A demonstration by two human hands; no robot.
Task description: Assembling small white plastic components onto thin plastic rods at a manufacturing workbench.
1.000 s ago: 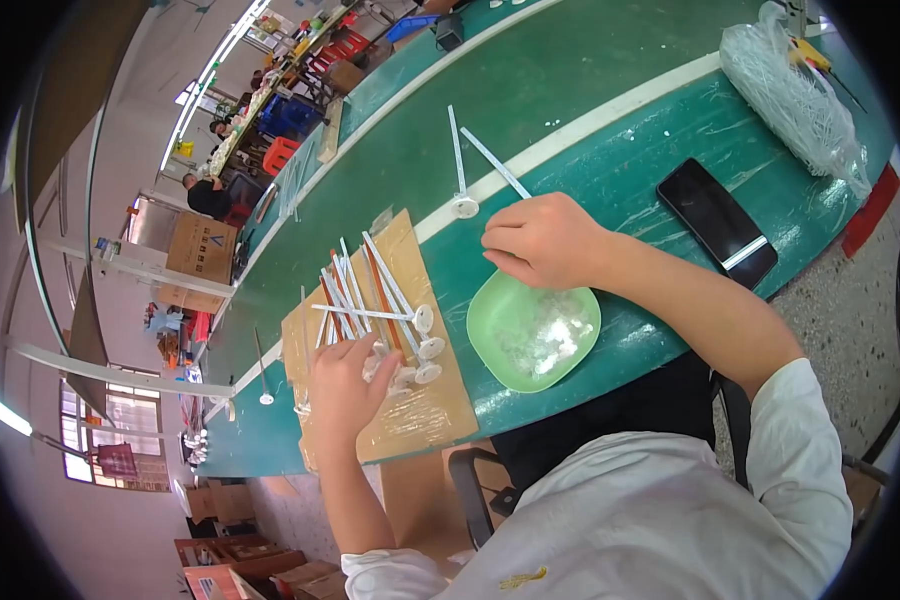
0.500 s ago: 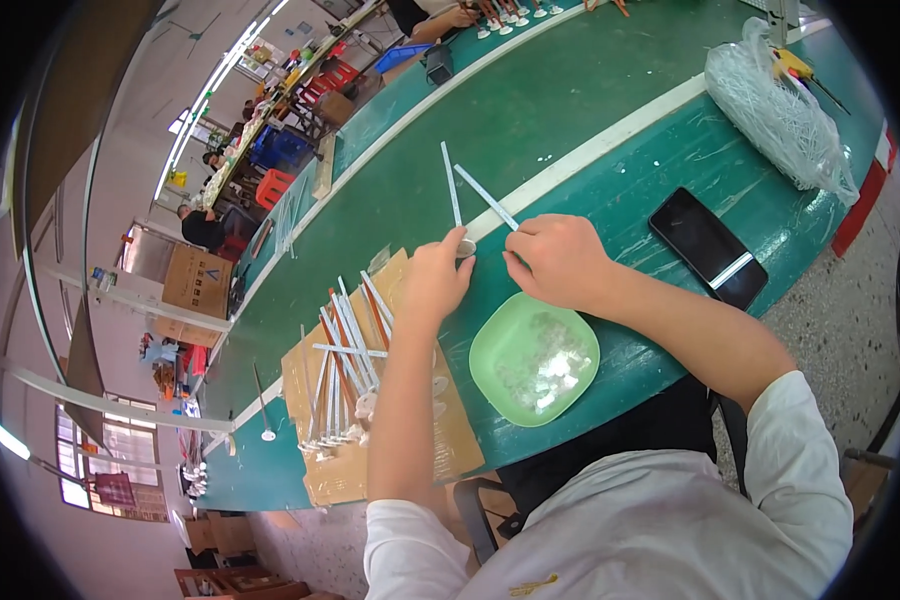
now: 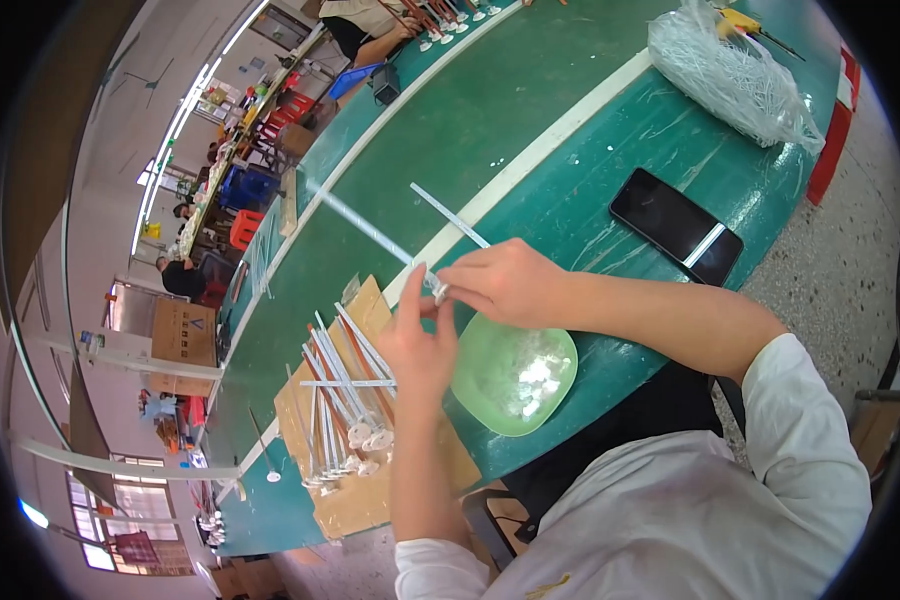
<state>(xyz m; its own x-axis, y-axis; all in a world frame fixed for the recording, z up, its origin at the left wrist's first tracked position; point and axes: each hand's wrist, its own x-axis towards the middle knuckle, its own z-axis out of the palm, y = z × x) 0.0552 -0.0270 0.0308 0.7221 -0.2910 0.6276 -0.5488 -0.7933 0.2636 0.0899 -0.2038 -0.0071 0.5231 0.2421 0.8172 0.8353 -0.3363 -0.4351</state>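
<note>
My left hand (image 3: 418, 335) pinches the lower end of a thin pale stick (image 3: 365, 228), which points away to the far left and has a small whitish end piece (image 3: 434, 287) between my hands. The fingertips of my right hand (image 3: 510, 285) are closed at that end piece. A second pale stick (image 3: 450, 214) runs out from my right hand. Below my hands stands a light green bowl (image 3: 485, 400) with small clear pieces inside. To the left, several white and brown sticks (image 3: 335, 370) with round white ends lie on a cardboard sheet (image 3: 450, 455).
On the green table (image 3: 590, 225) lies a black phone (image 3: 660, 212) at the right. Beyond it are a clear plastic bag (image 3: 730, 85) of thin strips and a yellow-handled tool (image 3: 745, 22). A white strip (image 3: 560, 128) crosses the table. Another person (image 3: 370, 30) sits at the far side.
My hands have come together at the lower end of the left stick. That stick has swung over to the left, and the right one also leans left now. The whole view has shifted slightly.
</note>
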